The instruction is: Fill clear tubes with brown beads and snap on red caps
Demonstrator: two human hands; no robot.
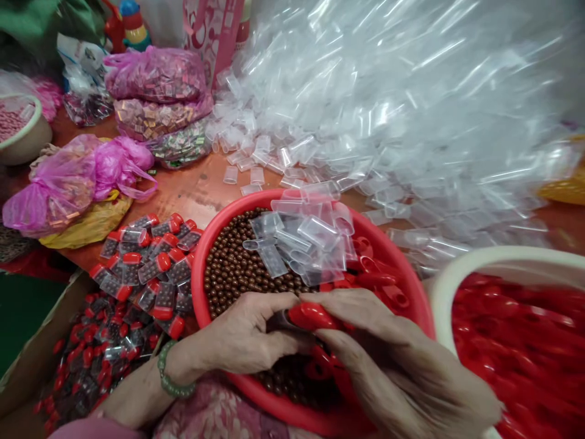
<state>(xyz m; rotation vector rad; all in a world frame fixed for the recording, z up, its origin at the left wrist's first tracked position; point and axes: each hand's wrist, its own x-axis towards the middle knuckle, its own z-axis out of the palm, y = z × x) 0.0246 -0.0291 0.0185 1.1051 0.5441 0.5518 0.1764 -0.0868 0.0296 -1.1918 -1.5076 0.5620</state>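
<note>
Over the red basin (201,286), my left hand (242,332) is closed around a small tube, mostly hidden by the fingers and dark inside. My right hand (393,360) pinches a glossy red cap (313,316) at the tube's end. Small round brown balls (228,268) fill the basin's left part. Several empty clear plastic tubes (311,238) lie on top of them. More red caps (388,289) sit in the basin's right side, partly behind my right hand.
Filled tubes with red caps (155,262) are heaped left of the basin, with more in a box (41,341) below. A big pile of clear tubes (388,110) covers the back right. A white tub (445,292) of red pieces stands right; pink bags (155,73) stand back left.
</note>
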